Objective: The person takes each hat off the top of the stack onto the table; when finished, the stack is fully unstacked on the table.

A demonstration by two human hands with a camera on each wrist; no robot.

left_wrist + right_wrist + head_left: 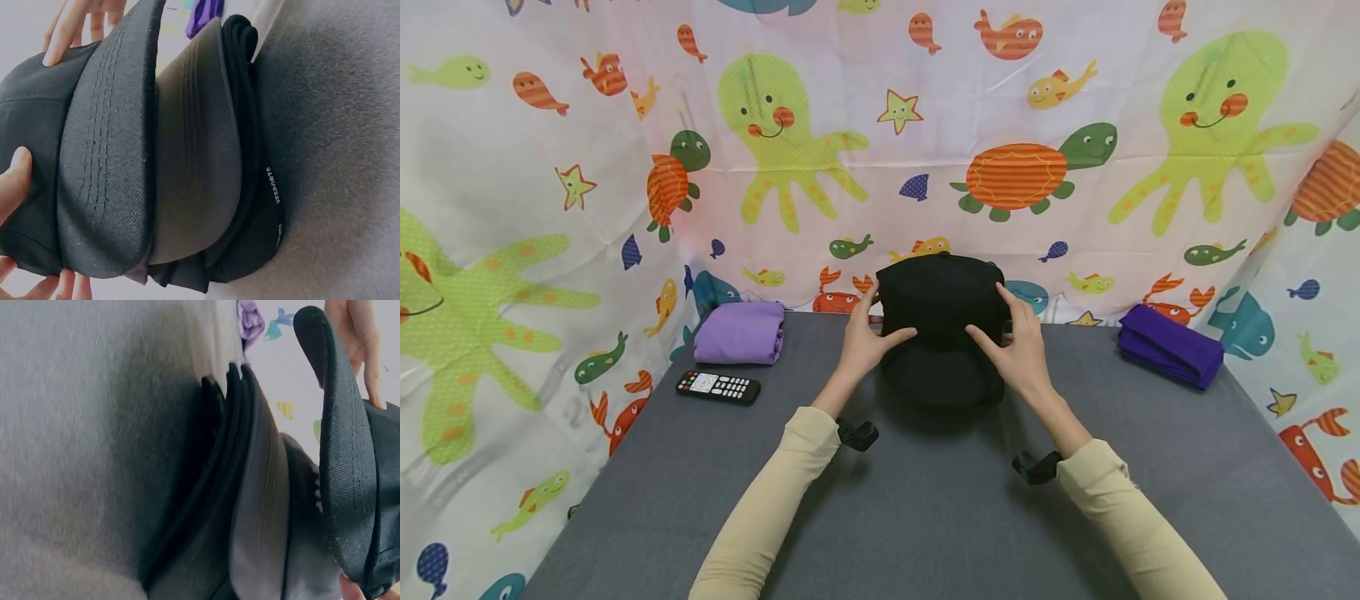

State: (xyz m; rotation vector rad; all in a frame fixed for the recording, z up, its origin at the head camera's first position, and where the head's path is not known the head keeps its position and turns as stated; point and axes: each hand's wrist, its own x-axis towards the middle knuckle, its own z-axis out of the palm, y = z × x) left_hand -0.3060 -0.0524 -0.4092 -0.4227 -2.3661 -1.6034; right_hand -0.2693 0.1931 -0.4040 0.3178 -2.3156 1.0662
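Observation:
Both hands hold a black cap (936, 292) by its two sides, above more dark headwear on the table. My left hand (867, 333) grips its left side, thumb on the front of the crown and fingers round the side. The right hand (1021, 346) mirrors this on the other side. In the left wrist view the held cap's stitched brim (112, 144) stands apart from a second cap's smooth grey-black brim (200, 156). Under that lies a folded black item (265, 212) with small white lettering. The right wrist view shows several stacked dark layers (219, 469).
A folded lilac cloth (741, 333) and a black remote control (718, 387) lie at the left on the grey table (925, 517). At the back right is a folded dark purple cloth (1171, 345). A sea-animal printed curtain (850, 125) encloses the back and sides.

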